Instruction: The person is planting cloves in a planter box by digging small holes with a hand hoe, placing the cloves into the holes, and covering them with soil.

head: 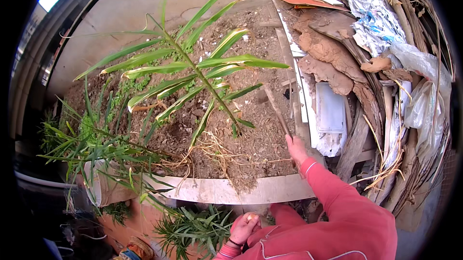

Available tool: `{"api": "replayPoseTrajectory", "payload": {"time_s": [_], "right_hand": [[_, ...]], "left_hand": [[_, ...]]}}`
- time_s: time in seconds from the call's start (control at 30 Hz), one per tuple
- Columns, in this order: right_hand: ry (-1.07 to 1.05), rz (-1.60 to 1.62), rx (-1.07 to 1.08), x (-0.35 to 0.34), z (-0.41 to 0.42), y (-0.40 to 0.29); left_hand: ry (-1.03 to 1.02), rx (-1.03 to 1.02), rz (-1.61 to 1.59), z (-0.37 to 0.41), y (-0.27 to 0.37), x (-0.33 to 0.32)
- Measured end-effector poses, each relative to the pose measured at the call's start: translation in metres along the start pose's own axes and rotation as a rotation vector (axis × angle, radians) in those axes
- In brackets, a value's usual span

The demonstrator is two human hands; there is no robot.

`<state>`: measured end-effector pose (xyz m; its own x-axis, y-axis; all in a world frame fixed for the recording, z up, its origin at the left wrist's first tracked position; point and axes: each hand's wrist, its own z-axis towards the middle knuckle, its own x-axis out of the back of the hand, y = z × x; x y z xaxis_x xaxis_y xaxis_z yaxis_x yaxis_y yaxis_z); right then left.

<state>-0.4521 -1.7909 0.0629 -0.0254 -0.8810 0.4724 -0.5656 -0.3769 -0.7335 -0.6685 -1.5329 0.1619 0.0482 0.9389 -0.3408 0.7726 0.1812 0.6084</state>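
Observation:
My right hand grips the wooden handle of a hand tool, which looks like a small hoe. Its far end reaches over the soil bed, where a dull brown head seems to rest on the dirt. Close to my body, below the bed's pale rim, my left hand is curled into a fist with no object visible in it. A tall leafy stalk with yellowed leaf tips leans across the bed. Dry pale roots lie along the soil near the rim.
Wood and bark slabs, a translucent plastic lid and crumpled plastic sheeting pile up at the right. A whitish bucket stands at the left beneath green stems. Spiky potted-type plants grow below the rim. A wall bounds the far side.

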Motion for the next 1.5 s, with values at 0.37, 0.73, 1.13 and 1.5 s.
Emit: {"api": "replayPoseTrajectory", "payload": {"time_s": [0.37,0.73,1.13,1.5], "right_hand": [[0.531,-0.038,0.416,-0.032,0.101,-0.053],[0.054,-0.063,0.145,-0.009,-0.009,-0.005],[0.011,-0.109,-0.146,-0.072,0.044,-0.027],[0.373,-0.067,0.202,-0.072,0.08,-0.02]], "left_hand": [[-0.053,0.015,-0.001,0.032,-0.005,0.01],[-0.148,0.044,0.099,0.043,0.013,0.031],[-0.127,0.037,0.068,0.063,0.031,0.041],[-0.11,0.04,0.048,0.084,0.039,0.049]]}}
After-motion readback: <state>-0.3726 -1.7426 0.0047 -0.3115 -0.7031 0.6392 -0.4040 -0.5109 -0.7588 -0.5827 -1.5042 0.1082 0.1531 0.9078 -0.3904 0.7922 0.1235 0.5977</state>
